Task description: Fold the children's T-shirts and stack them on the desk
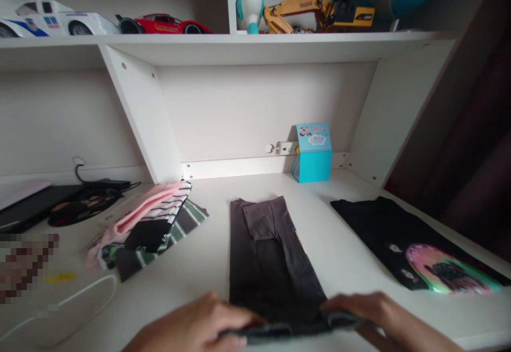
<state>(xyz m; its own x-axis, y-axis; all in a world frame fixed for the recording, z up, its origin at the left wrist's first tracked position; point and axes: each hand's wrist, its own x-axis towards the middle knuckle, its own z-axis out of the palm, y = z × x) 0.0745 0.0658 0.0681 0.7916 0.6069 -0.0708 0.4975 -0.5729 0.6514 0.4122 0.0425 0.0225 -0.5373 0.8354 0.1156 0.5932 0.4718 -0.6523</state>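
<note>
From here, the person's own body is showing only along the lower edge of the head camera's view: a bare left hand (203, 322) at about 7 o'clock and a bare right hand (359, 309) at about 5 o'clock. The fingers (235, 322) of the left hand are looking slim and tapered, though the nails are too small and soft to make out. Behind the hands, the left forearm (147, 344) and the right forearm (415, 328) are both showing bare skin and running off the bottom of the frame, so whatever the person is wearing higher up is staying hidden.
</note>
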